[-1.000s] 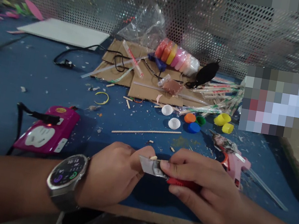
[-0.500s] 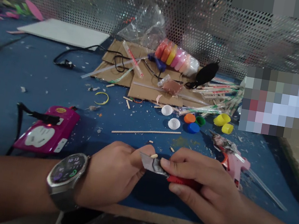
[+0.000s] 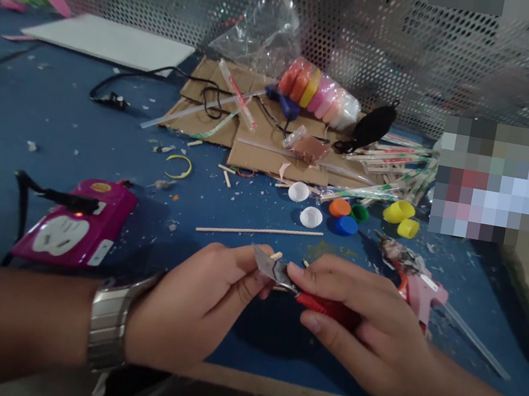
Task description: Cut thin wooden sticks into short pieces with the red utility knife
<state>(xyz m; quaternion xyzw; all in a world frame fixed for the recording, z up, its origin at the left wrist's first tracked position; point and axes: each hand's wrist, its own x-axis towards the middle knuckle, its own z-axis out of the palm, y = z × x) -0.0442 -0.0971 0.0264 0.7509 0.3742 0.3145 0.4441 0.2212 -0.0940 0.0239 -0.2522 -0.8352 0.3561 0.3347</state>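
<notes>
My right hand [image 3: 361, 315] is closed around the red handle of a utility knife [image 3: 327, 307]; its blade points left. Between the thumb and fingers of my left hand [image 3: 207, 296] is a thin wooden stick [image 3: 276, 256], of which only a short pale end shows; the rest is hidden by the fingers. The blade lies against the stick, right by my left fingertips. Just beyond my hands, a long wooden stick [image 3: 259, 231] rests on the blue table [image 3: 151, 206].
A magenta power box [image 3: 112, 213] with a black plug stands at left. At right lies a pink glue gun [image 3: 423, 293]. Behind are bottle caps [image 3: 346, 225], cardboard [image 3: 275, 162], wrapped chopsticks [image 3: 402, 160] and a bag of coloured clay [image 3: 317, 92]. A perforated metal screen [image 3: 397, 38] closes the back.
My left wrist has turned, so the watch face has rolled away and its band shows. The stick end and blade are tilted differently. The view has shifted slightly.
</notes>
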